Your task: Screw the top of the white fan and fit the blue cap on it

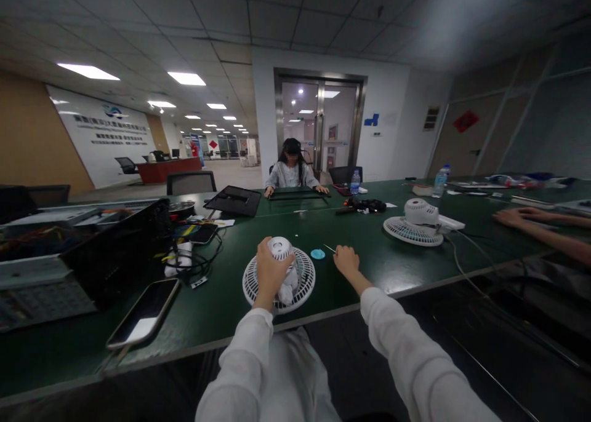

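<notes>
A small white fan lies on its round slatted grille [305, 282] at the table's near edge, with its rounded motor housing [280, 246] upward. My left hand [269, 269] is wrapped round that housing. To the right, my right hand [347, 260] is closed on a screwdriver [329, 248]; its thin metal shaft points left and its handle is hidden in my fingers. Between the fan and my right hand, a small light-blue round dish [317, 254] rests on the green tabletop. What lies in the dish is too small to make out.
An opened computer case [115, 250], a phone [144, 311] and tangled cables [203, 259] occupy the left. A second white fan [418, 222] lies to the right, near another person's hands [521, 216]. Across the table [221, 311], a person [292, 170] handles a black frame [298, 195].
</notes>
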`<state>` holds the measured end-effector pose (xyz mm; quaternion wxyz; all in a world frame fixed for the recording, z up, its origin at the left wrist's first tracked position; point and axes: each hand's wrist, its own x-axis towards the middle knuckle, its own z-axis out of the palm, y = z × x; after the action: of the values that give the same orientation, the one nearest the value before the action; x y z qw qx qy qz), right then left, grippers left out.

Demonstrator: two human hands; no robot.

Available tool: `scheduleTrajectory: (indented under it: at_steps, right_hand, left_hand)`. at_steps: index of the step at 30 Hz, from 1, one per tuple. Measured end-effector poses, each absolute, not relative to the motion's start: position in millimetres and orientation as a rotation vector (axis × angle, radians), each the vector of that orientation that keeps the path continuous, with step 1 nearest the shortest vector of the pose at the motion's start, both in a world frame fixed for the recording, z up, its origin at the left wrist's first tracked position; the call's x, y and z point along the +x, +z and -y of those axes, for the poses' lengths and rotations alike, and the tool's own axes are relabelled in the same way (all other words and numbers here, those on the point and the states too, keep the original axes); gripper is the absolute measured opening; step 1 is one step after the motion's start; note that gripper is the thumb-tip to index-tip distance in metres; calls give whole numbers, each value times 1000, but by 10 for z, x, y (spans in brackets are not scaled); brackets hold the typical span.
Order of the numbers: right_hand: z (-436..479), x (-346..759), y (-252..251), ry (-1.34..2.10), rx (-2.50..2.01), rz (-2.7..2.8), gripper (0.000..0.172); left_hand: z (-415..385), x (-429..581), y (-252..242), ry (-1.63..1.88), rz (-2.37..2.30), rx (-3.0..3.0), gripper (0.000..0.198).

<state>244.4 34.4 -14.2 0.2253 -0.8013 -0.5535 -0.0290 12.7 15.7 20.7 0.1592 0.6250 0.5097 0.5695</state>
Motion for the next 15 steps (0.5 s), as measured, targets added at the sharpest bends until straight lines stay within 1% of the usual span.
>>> scheduleTrajectory:
  at_steps: [2, 4, 9, 12, 15]
  right_hand:
    - [-408, 2399, -82, -122, -2202, 1643, 24]
    - [-473, 2327, -35, -133, -2157, 1779, 27]
    - [-528, 2109, -66, -91, -2097, 1986, 22]
    - [-514, 2041, -48, -88, -2087, 1997, 27]
    - [-531, 1996, 147, -105, -2024, 1986, 18]
  left_hand:
    - [-155, 127, 210, 1621, -1453, 1786, 61]
    - [-150, 127, 221, 1625, -1451, 1776, 61]
    - [-133, 131, 245, 1657, -1448, 1758, 60]
    - [-129, 133, 245, 1636, -1446, 1769, 61]
    - [-129, 138, 239, 1630, -1442, 1744, 64]
